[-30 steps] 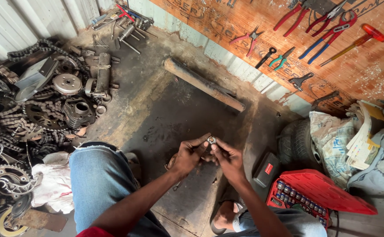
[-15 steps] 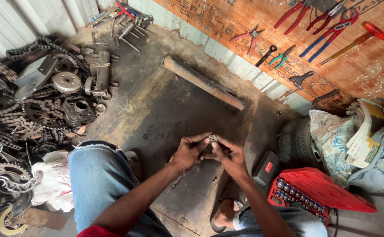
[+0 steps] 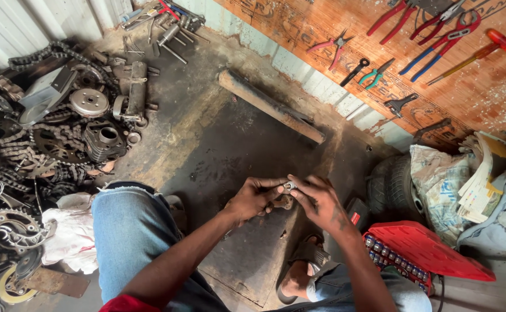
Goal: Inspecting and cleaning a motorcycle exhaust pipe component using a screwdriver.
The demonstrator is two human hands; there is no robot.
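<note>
My left hand (image 3: 253, 199) and my right hand (image 3: 318, 201) meet in front of me, fingers pinched together around a small metal part (image 3: 288, 187), shiny at the top and darker below. Both hands grip it; its exact shape is hidden by my fingers. They hover above a dark, oily board (image 3: 247, 150) on the floor. My left knee in blue jeans (image 3: 126, 225) rises at the lower left, and my sandalled right foot (image 3: 299, 271) rests below the hands.
A heap of chains, sprockets and engine parts (image 3: 50, 127) fills the left. A wooden beam (image 3: 270, 107) lies ahead. Pliers and cutters (image 3: 432, 32) hang on the orange wall board. A red socket case (image 3: 420, 254), a tyre (image 3: 389, 185) and sacks sit at right.
My hands have stayed together on the small part, with only slight finger shifts. Nothing else has moved.
</note>
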